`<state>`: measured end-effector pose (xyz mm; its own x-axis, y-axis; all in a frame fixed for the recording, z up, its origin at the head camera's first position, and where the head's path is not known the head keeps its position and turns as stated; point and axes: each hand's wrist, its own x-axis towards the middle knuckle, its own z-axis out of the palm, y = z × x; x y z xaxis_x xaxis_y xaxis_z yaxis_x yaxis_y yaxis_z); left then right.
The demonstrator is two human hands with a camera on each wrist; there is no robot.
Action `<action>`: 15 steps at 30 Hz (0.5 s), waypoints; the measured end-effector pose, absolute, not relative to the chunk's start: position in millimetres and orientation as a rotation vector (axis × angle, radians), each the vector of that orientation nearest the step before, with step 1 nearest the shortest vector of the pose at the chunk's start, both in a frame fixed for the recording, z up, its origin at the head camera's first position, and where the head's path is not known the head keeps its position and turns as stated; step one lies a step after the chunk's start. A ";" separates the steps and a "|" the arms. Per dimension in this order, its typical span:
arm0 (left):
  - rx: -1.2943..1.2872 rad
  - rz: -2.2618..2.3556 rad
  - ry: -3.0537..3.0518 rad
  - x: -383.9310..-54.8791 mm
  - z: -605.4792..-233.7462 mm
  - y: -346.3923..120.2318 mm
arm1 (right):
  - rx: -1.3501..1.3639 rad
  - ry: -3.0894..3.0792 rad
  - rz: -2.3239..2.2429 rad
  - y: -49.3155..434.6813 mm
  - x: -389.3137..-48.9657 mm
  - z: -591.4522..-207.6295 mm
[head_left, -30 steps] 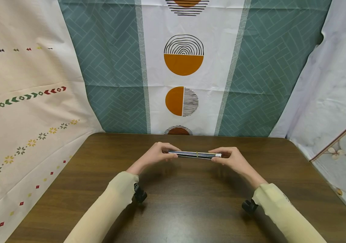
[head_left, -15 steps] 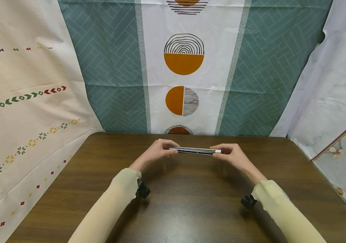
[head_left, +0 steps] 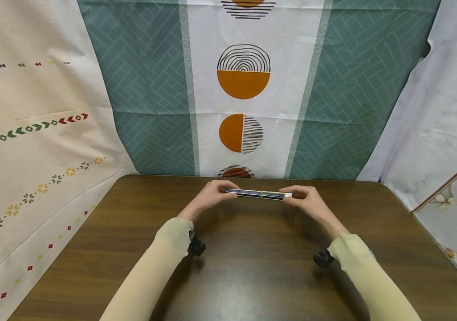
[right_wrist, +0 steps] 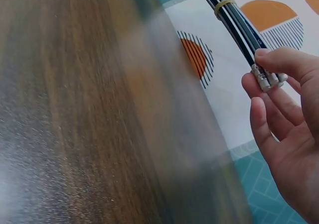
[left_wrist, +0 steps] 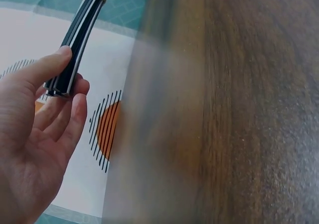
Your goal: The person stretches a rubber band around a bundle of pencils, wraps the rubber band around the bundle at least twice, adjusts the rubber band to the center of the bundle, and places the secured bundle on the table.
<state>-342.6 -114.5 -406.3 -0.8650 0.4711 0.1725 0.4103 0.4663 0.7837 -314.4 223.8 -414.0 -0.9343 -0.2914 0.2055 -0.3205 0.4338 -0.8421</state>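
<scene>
A bundle of dark, striped pencils (head_left: 252, 194) is held level above the far part of the table, one end in each hand. A yellowish rubber band (right_wrist: 224, 5) goes round its middle. My left hand (head_left: 214, 195) pinches the left end between thumb and fingers; the left wrist view shows the pencils' flat dark ends (left_wrist: 60, 90) there. At the other end my right hand (head_left: 305, 200) pinches the bundle close to the silvery ferrules and pale eraser tips (right_wrist: 269, 78). The rear fingers of both hands are partly hidden behind the pencils.
A brown wooden table (head_left: 244, 258) with rounded far corners lies under the hands. Behind it hangs a green and white patterned cloth (head_left: 248, 102). Cream cloth (head_left: 44, 147) borders the left side and white floral cloth (head_left: 445, 133) the right. Small black cameras sit at both wrists.
Both hands have carried the pencil bundle slightly up and away in the head view. The left hand has also shifted a little to the right. Both grips stay on the bundle.
</scene>
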 end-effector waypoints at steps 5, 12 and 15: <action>0.761 1.327 2.688 -348.9 -413.1 -112.7 | 0.519 -2.668 1.497 225.2 -319.1 -416.4; 0.713 1.319 2.698 -350.7 -424.6 -111.5 | 0.481 -2.726 1.493 218.9 -306.2 -404.8; 0.700 1.314 2.702 -349.4 -427.3 -111.0 | 0.482 -2.739 1.484 219.4 -307.1 -409.5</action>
<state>-349.4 -111.0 -427.3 -0.8954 0.4214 0.1439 0.3734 0.5348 0.7580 -307.1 219.4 -409.5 -0.9531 -0.2710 0.1346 -0.2607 0.5099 -0.8197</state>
